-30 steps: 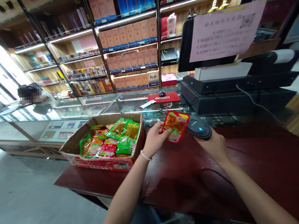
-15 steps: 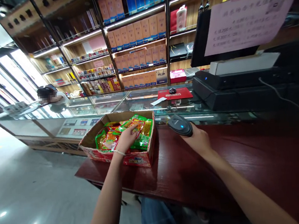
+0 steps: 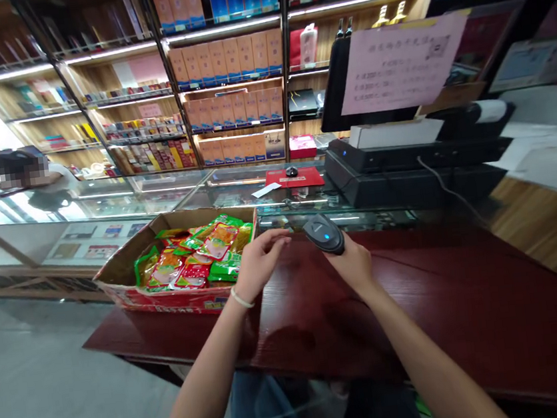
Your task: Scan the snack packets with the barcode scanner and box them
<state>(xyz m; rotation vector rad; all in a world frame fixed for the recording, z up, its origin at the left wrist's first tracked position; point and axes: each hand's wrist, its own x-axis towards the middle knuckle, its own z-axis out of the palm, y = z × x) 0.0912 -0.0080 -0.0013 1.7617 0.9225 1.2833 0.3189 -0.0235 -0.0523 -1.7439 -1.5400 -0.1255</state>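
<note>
My right hand grips a black barcode scanner with a blue light, held over the dark red counter. My left hand hovers empty beside the scanner, fingers loosely spread, just right of a cardboard box. The box holds several red, orange and green snack packets; a red-orange packet lies on top.
A black cash register with a pink paper notice stands behind the counter. A glass display case runs to the left, with a red mouse pad on it. Shelves of boxed goods fill the back wall. Another person sits far left.
My left hand put the red packet into the box and drew back empty toward the scanner. The scanner hand stayed about where it was.
</note>
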